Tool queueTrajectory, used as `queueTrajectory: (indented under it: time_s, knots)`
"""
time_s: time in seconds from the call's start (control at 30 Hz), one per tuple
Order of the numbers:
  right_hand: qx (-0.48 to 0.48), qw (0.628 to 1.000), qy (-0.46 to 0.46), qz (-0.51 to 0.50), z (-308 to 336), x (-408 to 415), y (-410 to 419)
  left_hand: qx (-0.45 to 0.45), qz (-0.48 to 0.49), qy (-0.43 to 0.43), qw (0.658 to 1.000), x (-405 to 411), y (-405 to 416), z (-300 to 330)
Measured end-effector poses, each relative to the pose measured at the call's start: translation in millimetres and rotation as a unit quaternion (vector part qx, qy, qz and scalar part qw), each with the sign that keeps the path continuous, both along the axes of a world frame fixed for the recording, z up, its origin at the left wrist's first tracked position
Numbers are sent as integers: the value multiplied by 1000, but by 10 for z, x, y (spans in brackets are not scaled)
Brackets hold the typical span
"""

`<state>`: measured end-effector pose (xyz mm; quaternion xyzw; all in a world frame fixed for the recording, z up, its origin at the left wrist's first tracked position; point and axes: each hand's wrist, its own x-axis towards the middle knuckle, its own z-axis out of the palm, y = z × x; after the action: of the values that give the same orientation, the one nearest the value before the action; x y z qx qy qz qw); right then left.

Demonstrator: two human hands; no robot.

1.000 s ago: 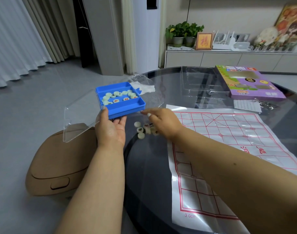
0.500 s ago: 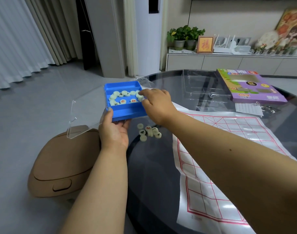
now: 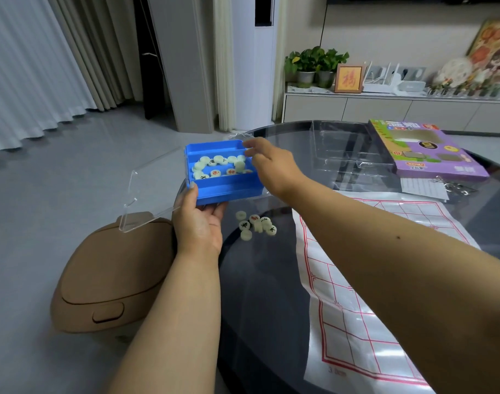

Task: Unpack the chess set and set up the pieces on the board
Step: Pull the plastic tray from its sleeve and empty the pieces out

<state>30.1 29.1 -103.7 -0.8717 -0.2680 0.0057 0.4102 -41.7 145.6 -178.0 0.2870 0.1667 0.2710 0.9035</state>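
Gripping blue tray (image 3: 229, 189), left hand (image 3: 199, 223); right hand (image 3: 271, 166) fingers pinching one piece (image 3: 239, 166); seven pieces (image 3: 256, 224) on table.

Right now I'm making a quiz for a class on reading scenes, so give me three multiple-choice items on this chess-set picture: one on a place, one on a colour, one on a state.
1. Where does the loose pile of pieces lie?
A. on the dark glass table, left of the board sheet
B. on the purple box
C. on the floor

2. What colour is the tray that holds the other pieces?
A. red
B. blue
C. green

3. How is the tray supported?
A. it lies flat on the board sheet
B. it stands on the brown stool
C. the left hand holds it from below

Answers: 1 A, the pile sits on bare glass beside the red-lined sheet. 2 B, its walls are bright blue. 3 C, the thumb lies on its near edge while the right hand reaches over it.
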Motion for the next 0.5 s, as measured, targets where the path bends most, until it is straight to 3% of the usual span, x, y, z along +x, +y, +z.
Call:
queueTrajectory:
  time_s: [0.17,0.3,0.5]
  knots:
    - [11,1000,-4,-8,-21,40,-39,-39,1,-13,999,-5,2,12]
    - [11,998,-60,6,-16,-8,-36,-68,6,-21,997,-8,3,44]
    - [-6,995,-100,15,-9,-65,-43,-58,-2,-13,998,-19,-7,56]
